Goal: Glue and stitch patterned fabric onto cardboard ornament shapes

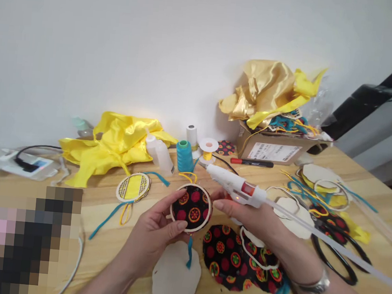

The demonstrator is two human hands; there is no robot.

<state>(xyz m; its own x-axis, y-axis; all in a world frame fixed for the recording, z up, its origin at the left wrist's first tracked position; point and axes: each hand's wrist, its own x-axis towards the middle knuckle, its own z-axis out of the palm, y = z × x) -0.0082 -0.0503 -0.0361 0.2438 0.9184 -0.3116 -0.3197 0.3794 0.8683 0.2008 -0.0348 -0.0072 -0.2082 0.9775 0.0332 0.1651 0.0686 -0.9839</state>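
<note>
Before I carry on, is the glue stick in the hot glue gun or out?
Partly in: the glue stick runs into the hot glue gun's rear, with a long length sticking out behind.

This looks like a craft workspace — a glue gun, teal thread and patterned fabric crowd the wooden table.

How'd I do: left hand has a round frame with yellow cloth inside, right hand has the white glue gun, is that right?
Almost: the cloth inside the round frame isn't yellow. The head view shows it is black with red and orange patterns. The left hand does hold the round frame, and the right hand holds the glue gun.
</note>
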